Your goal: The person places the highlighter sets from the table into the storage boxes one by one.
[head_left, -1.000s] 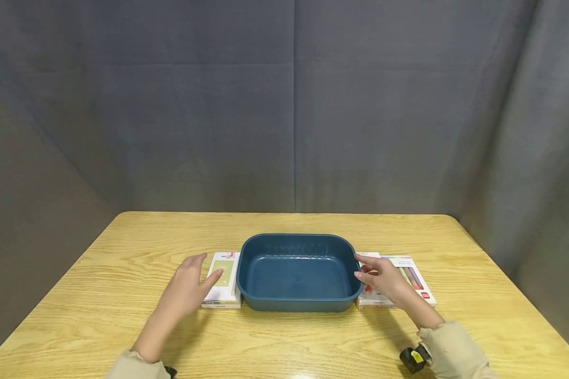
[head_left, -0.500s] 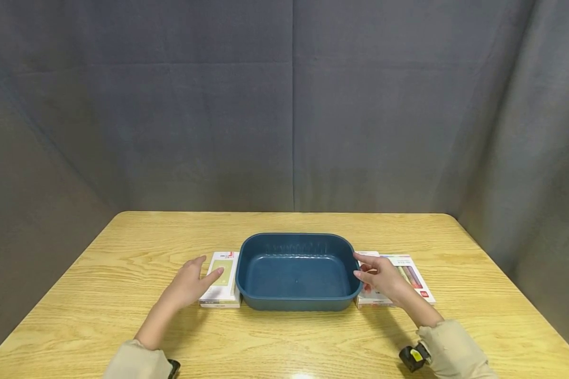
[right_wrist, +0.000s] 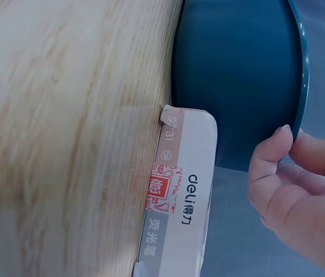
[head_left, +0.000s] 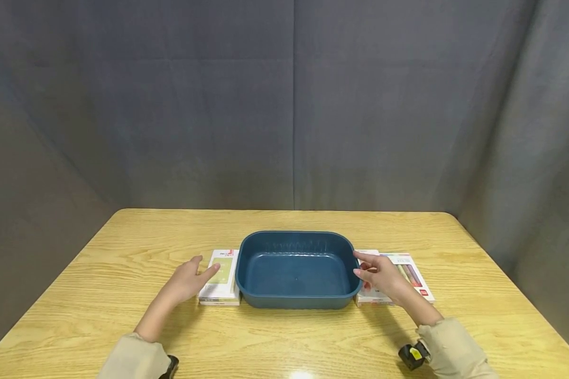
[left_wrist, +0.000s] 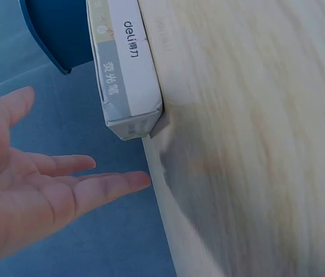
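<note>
A dark blue plastic basin (head_left: pixel 294 302) stands in the middle of the table, between flat white boxes at either side. My right hand (head_left: pixel 381 276) pinches its right rim, thumb and forefinger at the edge with the other fingers curled against the outer wall. My left hand (head_left: pixel 185 281) is off the basin, fingers extended and thumb spread, just left of the left-hand highlighter box (head_left: pixel 223 276). In the left wrist view its palm and fingers hold nothing. A second highlighter box (right_wrist: pixel 191 196) lies close beside the basin's right wall, partly covered by my right hand in the head view.
Beyond that box lies another white box (head_left: pixel 410 271) with a window showing coloured pens. The wooden table (head_left: pixel 284 337) ends at a grey curtain (head_left: pixel 284 105) behind, and curtains flank both sides. A black wrist camera (head_left: pixel 412 357) sits at my right sleeve.
My left hand has shifted slightly left, its thumb drawing back over the left highlighter box. The right hand stays at the basin's rim, and the basin and boxes have not moved.
</note>
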A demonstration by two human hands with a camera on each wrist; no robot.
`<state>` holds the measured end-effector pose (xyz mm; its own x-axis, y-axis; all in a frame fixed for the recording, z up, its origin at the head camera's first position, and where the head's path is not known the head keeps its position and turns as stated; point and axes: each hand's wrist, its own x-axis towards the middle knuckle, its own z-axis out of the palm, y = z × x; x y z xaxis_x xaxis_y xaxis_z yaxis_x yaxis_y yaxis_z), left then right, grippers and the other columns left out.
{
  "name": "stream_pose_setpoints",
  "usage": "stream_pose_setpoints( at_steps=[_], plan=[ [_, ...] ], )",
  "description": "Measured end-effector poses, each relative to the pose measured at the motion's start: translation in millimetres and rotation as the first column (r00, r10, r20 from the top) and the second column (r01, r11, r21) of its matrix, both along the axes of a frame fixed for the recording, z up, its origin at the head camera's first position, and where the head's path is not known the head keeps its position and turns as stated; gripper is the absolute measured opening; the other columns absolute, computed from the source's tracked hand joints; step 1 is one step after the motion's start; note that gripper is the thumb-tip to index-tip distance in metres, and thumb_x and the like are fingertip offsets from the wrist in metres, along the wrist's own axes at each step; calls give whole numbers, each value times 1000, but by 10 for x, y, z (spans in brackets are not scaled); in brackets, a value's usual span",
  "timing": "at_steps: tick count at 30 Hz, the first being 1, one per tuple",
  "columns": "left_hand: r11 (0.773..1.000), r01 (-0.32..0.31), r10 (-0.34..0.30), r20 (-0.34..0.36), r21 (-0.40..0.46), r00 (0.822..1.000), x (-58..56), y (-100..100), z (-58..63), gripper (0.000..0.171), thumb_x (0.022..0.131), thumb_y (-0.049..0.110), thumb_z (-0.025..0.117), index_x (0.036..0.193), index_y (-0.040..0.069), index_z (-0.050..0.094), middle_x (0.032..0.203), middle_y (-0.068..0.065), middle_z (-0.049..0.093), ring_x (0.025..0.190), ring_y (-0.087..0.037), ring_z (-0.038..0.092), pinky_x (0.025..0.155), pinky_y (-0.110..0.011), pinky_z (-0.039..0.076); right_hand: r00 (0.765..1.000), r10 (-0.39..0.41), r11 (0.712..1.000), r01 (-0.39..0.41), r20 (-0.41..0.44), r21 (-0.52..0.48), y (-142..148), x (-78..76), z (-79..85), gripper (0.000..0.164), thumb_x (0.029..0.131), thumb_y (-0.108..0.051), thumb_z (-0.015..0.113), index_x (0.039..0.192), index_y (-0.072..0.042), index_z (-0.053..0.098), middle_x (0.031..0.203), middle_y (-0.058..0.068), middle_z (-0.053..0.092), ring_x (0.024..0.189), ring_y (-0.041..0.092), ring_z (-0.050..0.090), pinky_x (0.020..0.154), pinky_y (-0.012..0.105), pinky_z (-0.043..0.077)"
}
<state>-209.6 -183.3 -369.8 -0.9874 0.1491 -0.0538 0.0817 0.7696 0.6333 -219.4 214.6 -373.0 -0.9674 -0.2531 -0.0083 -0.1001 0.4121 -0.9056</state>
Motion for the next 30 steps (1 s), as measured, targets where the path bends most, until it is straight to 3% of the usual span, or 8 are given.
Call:
stream_pose_setpoints(
  at_steps=[7,15,30],
  plan=[
    [998,18,-22,57,60,998,-21,-3,-13,79,93,44,38,133,-19,13,125,-40,33,115,-48,36,90,-55,32,1000,-4,1000,4,2,-2,-17,5,35,49,89,0,52,132,11,32,83,11,47,56,16,49,51,28,45],
    [992,22,-36,112,128,993,-22,27,-22,80,93,45,39,133,-19,11,128,-41,26,119,-49,28,93,-54,28,1000,-6,1000,6,19,-13,-13,13,41,49,89,1,51,132,12,31,82,10,46,56,15,48,52,27,45],
    [973,18,-55,157,229,986,-76,48,-53,81,92,46,40,136,-14,7,135,-37,17,124,-47,20,95,-55,25,1000,-7,1000,7,23,-8,-3,4,17,50,89,0,51,133,11,31,84,11,46,57,17,49,52,28,45]
  ],
)
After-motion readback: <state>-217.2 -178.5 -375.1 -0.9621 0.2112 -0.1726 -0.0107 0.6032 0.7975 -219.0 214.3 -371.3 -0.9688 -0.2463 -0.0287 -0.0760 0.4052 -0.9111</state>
